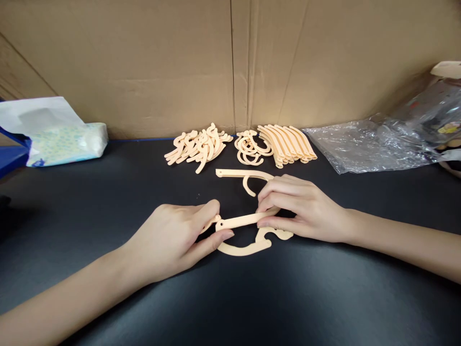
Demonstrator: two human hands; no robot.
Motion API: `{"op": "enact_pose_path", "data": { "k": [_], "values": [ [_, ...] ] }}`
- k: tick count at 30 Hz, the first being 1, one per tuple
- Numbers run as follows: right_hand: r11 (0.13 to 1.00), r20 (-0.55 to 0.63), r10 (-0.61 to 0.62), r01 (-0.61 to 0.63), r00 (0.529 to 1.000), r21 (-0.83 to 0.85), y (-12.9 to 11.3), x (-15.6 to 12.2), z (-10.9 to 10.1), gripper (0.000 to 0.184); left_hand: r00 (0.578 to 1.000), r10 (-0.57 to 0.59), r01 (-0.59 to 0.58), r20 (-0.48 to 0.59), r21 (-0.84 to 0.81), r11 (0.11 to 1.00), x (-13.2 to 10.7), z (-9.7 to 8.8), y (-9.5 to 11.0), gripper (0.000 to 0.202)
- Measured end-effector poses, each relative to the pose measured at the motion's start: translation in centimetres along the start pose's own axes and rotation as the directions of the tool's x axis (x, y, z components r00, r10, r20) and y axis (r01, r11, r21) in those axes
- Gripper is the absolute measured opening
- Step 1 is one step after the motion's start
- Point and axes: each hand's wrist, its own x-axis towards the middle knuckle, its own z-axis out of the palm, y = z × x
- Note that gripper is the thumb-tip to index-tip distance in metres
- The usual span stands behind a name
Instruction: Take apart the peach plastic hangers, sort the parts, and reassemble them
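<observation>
My right hand [295,204] is closed on a cream plastic hanger arm [239,221], a flat bar with a small hole at its left end. My left hand [180,235] pinches a cream curved piece [209,223], mostly hidden by the fingers, against that holed end. Its thumb lies just under the bar. On the table below both hands rests a curved hanger piece [245,249] with a hooked end. Behind my right fingers lie another hanger arm [237,173] and a curved hook [247,186], each partly covered.
Toward the back of the black table [230,302] are a pile of hooked pieces [201,144], a small heap of curved hooks [248,149] and a row of hanger arms [288,144]. A tissue pack [68,144] sits left, a clear plastic bag [370,144] right. Cardboard [162,62] stands behind.
</observation>
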Motion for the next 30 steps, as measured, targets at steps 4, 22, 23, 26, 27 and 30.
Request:
{"op": "enact_pose_path", "data": {
  "k": [4, 22, 23, 26, 27, 30],
  "values": [
    [1.000, -0.005, -0.003, 0.003, 1.000, -0.019, -0.03, 0.09, -0.03, 0.017, 1.000, -0.018, 0.018, 0.008, -0.040, 0.999, 0.02, -0.08, 0.23, 0.029],
    [0.999, -0.010, -0.028, 0.027, 1.000, -0.017, -0.16, 0.07, 0.04, 0.015, 0.999, 0.047, -0.048, 0.025, 0.025, 0.999, 0.10, 0.09, -0.14, 0.032],
    [1.000, -0.012, -0.027, 0.026, 1.000, -0.016, -0.16, 0.06, 0.05, 0.016, 0.998, 0.053, -0.054, 0.019, 0.037, 0.998, 0.10, 0.13, -0.15, 0.032],
    [1.000, -0.013, -0.022, 0.022, 1.000, -0.011, -0.19, 0.04, 0.04, 0.017, 0.998, 0.070, -0.070, 0.005, 0.072, 0.995, 0.06, 0.21, -0.15, 0.033],
    [1.000, -0.010, -0.020, 0.020, 1.000, -0.012, -0.20, 0.04, 0.03, 0.017, 0.997, 0.074, -0.074, 0.003, 0.083, 0.994, 0.03, 0.21, -0.13, 0.034],
    [1.000, -0.005, -0.024, 0.024, 1.000, -0.016, -0.25, 0.08, -0.03, 0.018, 0.996, 0.087, -0.086, -0.003, 0.130, 0.988, -0.09, 0.23, -0.03, 0.033]
  ]
}}
